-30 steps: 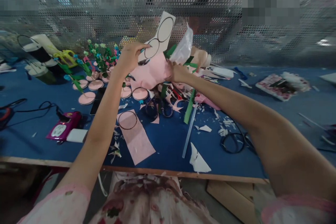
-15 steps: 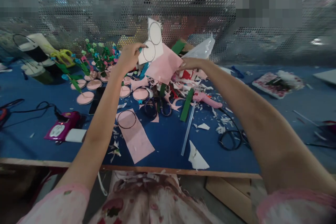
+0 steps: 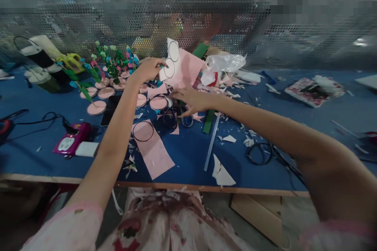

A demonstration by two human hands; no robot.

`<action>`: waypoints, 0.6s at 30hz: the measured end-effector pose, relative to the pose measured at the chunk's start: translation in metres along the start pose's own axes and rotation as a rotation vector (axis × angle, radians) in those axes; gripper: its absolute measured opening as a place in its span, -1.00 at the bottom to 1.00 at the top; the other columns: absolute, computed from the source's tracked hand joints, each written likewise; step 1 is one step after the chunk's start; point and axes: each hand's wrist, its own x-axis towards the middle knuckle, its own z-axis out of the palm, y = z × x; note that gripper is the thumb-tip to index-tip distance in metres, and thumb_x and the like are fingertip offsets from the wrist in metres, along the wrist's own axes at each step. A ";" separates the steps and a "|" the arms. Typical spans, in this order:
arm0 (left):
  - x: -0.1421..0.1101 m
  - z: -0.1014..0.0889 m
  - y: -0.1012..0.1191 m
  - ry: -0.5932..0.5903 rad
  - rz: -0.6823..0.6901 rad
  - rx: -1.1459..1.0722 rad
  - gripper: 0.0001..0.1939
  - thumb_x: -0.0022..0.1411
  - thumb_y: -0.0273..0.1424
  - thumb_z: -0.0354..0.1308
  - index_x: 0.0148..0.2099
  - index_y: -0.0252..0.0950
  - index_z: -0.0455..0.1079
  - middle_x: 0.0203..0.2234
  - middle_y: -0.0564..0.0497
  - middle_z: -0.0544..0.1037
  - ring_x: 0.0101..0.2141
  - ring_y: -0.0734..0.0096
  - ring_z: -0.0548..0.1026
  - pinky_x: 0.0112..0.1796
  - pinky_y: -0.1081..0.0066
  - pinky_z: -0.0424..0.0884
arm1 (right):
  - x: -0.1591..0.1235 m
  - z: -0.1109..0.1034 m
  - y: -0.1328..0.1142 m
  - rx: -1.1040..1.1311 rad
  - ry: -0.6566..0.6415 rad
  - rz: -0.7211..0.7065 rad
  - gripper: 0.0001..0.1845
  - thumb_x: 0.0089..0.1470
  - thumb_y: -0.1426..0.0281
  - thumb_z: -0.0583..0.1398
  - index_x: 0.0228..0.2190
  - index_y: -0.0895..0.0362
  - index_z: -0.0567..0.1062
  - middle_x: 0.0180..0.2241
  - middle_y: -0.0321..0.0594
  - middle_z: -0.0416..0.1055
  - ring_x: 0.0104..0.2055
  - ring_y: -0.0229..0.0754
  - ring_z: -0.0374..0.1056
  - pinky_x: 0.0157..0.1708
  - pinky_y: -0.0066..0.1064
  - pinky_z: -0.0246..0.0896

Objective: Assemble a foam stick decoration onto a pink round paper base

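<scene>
My left hand pinches the left edge of a white sheet with circles drawn on it. The sheet leans upright against a plain pink sheet at the back of the pile. My right hand reaches over the scraps with its fingers apart, just above the dark handles of scissors; nothing shows in its grasp. Left of it lies a round pink disc. Closer to me is a pink strip with one drawn circle.
Several pink-based flower stems stand at the left. A purple power adapter, a glue stick, a green strip and a black cable lie on the blue table. A perforated metal screen rises behind.
My right hand has let go of the pink sheet and moved down and left over the scissors. The white sheet has dropped lower with my left hand still at it.
</scene>
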 end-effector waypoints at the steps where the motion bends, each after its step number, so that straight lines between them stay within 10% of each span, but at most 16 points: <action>1: 0.000 -0.001 0.000 -0.016 0.001 -0.005 -0.61 0.16 -0.49 -0.09 -0.03 -0.29 0.43 -0.30 -0.08 0.54 -0.29 0.36 0.42 -0.19 0.39 0.25 | 0.000 0.009 0.001 0.014 -0.020 -0.007 -0.10 -0.11 0.00 0.21 0.19 0.05 0.06 0.15 0.02 0.10 0.12 0.19 0.08 0.05 0.05 0.03; 11: 0.001 -0.001 -0.012 0.029 0.023 0.001 -0.64 0.19 -0.45 -0.10 -0.03 -0.26 0.41 -0.24 -0.08 0.49 -0.25 0.33 0.39 -0.18 0.37 0.25 | -0.023 -0.004 0.105 0.002 -0.009 0.423 -0.37 0.01 0.08 0.11 0.05 0.14 0.34 0.10 0.00 0.25 0.10 0.19 0.14 0.07 0.01 -0.02; 18: 0.002 -0.001 -0.011 0.144 0.016 -0.008 -0.64 0.22 -0.49 -0.15 -0.01 -0.31 0.37 -0.14 -0.13 0.44 -0.16 0.26 0.34 -0.05 0.29 0.21 | -0.021 -0.032 0.102 -0.020 0.003 0.709 -0.59 0.06 0.14 0.10 -0.27 0.20 0.53 -0.28 0.00 0.49 -0.17 0.04 0.33 -0.17 -0.22 0.17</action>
